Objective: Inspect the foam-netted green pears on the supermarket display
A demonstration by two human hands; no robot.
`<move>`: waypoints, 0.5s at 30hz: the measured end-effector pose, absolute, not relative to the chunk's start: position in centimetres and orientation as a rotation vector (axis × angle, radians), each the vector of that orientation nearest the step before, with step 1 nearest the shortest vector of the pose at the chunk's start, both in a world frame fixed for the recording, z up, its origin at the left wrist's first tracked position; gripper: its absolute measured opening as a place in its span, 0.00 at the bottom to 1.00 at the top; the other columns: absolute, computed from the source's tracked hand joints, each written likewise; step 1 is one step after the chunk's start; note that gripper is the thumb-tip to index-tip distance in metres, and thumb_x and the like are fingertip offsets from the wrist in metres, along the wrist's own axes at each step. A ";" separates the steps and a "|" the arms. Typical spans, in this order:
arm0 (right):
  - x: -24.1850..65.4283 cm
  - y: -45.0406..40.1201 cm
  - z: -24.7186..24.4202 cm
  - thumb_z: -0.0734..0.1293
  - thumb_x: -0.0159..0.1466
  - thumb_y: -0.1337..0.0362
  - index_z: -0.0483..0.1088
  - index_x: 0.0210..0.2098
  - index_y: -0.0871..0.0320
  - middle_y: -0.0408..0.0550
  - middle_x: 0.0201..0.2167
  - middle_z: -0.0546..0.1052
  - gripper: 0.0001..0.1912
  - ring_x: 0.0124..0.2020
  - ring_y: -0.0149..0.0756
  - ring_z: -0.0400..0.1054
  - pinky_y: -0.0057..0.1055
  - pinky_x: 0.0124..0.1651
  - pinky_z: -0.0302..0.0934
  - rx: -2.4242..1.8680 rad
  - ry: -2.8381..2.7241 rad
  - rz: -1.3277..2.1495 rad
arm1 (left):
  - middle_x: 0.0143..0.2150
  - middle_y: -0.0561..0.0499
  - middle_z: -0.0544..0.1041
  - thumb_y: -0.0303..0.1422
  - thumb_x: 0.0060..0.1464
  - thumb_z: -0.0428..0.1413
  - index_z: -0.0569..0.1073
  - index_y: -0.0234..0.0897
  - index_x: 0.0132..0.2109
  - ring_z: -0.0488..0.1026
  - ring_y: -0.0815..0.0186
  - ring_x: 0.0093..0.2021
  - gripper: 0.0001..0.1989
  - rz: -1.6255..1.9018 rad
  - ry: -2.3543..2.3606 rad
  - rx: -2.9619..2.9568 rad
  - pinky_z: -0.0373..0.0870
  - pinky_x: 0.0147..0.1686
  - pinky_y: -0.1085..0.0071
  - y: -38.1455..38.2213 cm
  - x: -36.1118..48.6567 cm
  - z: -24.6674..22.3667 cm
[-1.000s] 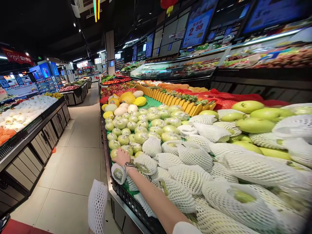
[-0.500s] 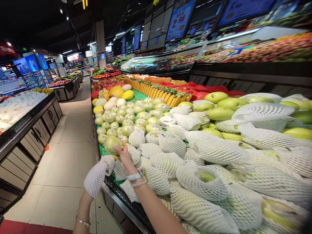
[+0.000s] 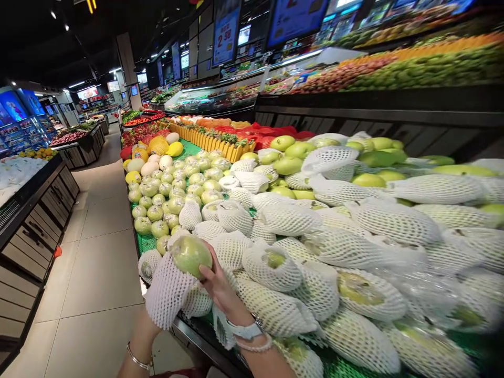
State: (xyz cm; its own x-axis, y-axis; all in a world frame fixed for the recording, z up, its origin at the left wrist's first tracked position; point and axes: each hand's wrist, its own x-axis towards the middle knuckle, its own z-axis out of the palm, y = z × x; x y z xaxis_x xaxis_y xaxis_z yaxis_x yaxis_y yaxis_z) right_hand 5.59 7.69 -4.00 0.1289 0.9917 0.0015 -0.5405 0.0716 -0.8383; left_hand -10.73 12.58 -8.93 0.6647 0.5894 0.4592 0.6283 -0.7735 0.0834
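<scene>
Two hands are in view at the front edge of the produce stand [image 3: 185,329]. My right hand [image 3: 220,286] is closed around a round green fruit [image 3: 191,255], fingers curled over its right side and thumb below; the fruit is lifted just above the display's front corner. My left hand [image 3: 151,320] is largely hidden under a white foam net sleeve [image 3: 167,291], which it grips from beneath; I cannot tell how the fingers are set inside it. The sleeve's upper end touches the underside of the fruit. A bracelet [image 3: 137,361] sits on the left wrist, a watch [image 3: 246,331] on the right.

Behind the held fruit lies a bank of bare green fruit [image 3: 169,194] of similar kind, shrink-wrapped and stacked in rows. To the right, a large heap of netted fruit [image 3: 315,252] covers the stand. Further back are green mangoes [image 3: 291,157] and yellow melons [image 3: 157,144]. A tiled aisle [image 3: 98,252] runs along the left, with a dark counter [image 3: 35,210] across it.
</scene>
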 end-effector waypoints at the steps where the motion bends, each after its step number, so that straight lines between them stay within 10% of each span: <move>1: 6.1 7.4 -4.0 0.77 0.51 0.42 0.56 0.64 0.46 0.52 0.67 0.61 0.48 0.65 0.52 0.59 0.42 0.63 0.60 -0.843 -0.800 1.293 | 0.69 0.36 0.65 0.30 0.66 0.45 0.55 0.31 0.71 0.64 0.52 0.68 0.28 -0.730 -1.025 -2.794 0.69 0.63 0.53 12.3 -10.5 -8.8; 8: 7.7 6.4 -4.6 0.75 0.54 0.41 0.54 0.65 0.48 0.56 0.66 0.62 0.47 0.65 0.53 0.60 0.49 0.67 0.54 -0.886 -1.026 1.380 | 0.70 0.43 0.66 0.27 0.64 0.50 0.61 0.43 0.69 0.61 0.49 0.70 0.27 -0.740 -0.967 -2.925 0.62 0.66 0.46 9.8 -11.1 -6.5; 15: 7.4 5.8 -4.9 0.75 0.54 0.43 0.59 0.65 0.52 0.60 0.66 0.63 0.45 0.65 0.54 0.60 0.52 0.67 0.53 -0.860 -1.223 1.396 | 0.69 0.35 0.65 0.39 0.57 0.59 0.63 0.32 0.68 0.60 0.43 0.70 0.34 -0.770 -1.310 -3.175 0.55 0.69 0.44 9.7 -12.5 -5.5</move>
